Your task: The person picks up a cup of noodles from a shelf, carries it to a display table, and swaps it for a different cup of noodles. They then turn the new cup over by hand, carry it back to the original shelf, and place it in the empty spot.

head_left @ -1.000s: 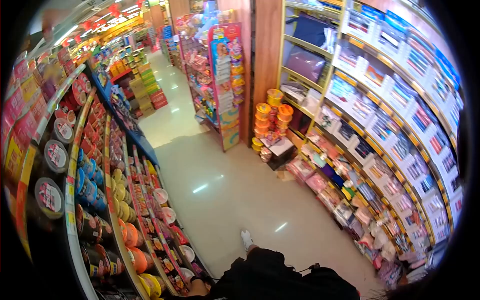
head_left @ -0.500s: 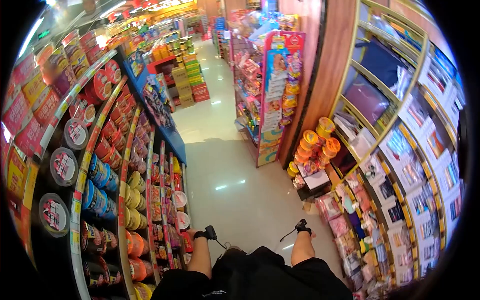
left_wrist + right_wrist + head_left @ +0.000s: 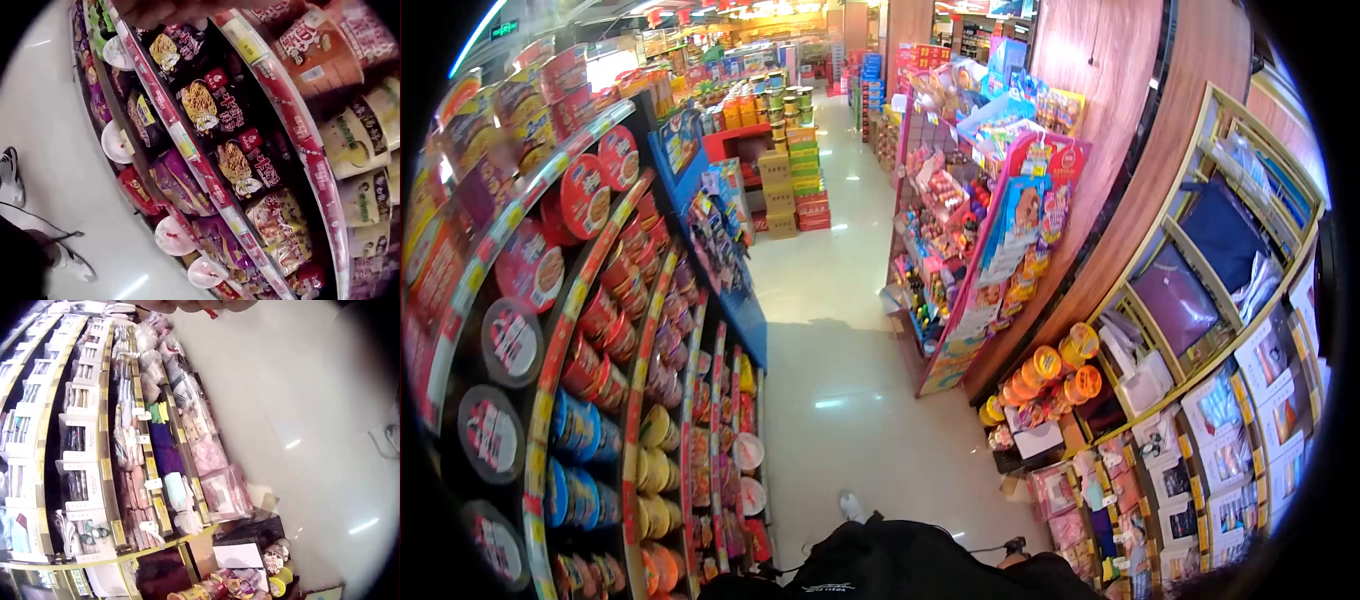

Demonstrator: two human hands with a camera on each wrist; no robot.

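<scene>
My left hand (image 3: 165,9) shows as blurred fingers at the top of the left wrist view, in front of shelves of packaged noodles. Nearest to it are black noodle packets (image 3: 199,107) on a shelf with a red price strip; I see nothing held. At the top of the right wrist view, the fingertips of my right hand (image 3: 200,305) hang loosely curled above the pale floor (image 3: 281,381). A small red scrap (image 3: 211,314) shows just beside them. In the head view my body hides the left hand, and only the strapped right wrist (image 3: 1013,547) appears at the bottom.
Cup noodles (image 3: 580,430) fill the left shelves. A pink snack rack (image 3: 1000,260) stands ahead on the right, with orange tubs (image 3: 1040,370) near the pillar. Shelves of boxed textiles (image 3: 1220,440) line the right. Stacked cartons (image 3: 778,190) stand farther down the aisle.
The view has moved forward along the aisle, with the snack rack now larger. Both forearms, raised into the head view half a second ago, have dropped mostly out of it.
</scene>
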